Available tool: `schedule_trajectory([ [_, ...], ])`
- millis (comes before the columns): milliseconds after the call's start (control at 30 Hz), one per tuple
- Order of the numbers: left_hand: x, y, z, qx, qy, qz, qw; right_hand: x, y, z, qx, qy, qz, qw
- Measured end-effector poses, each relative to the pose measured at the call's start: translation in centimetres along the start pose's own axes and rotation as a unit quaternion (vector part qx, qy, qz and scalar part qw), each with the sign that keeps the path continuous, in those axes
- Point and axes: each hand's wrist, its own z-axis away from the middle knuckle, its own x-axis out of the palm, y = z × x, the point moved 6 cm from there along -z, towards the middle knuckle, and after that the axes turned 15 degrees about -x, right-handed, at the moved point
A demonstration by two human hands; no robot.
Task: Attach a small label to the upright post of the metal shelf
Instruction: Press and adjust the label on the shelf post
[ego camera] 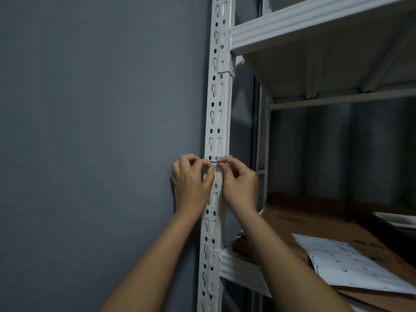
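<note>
A white perforated upright post (216,104) of the metal shelf runs top to bottom through the middle of the view. A small white label (216,159) with a blue edge and dark handwriting sits against the post at mid height. My left hand (191,185) pinches the label's left end with thumb and forefinger. My right hand (238,183) pinches its right end the same way. Both hands are raised in front of the post, and their fingers hide the label's lower part.
A grey wall (101,131) fills the left. White shelf boards (315,25) jut right from the post, above and below my hands. On the lower shelf (238,266) lie flat brown cardboard (315,221) and a white sticker sheet (344,264).
</note>
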Motion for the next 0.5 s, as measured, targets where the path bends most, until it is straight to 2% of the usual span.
schedule_trajectory([
  [167,-1.1,0.3,-1.1,0.005,0.023,0.023,0.999,0.0,0.1,0.0,-0.003,-0.001,-0.008,1.0],
  [333,-0.3,0.7,-1.5,0.008,-0.019,0.022,1.0,0.1,0.3,-0.1,0.004,0.001,-0.018,1.0],
  [500,0.1,0.5,-1.2,-0.003,-0.012,0.025,1.0,0.1,0.2,0.1,0.007,0.011,-0.031,0.999],
])
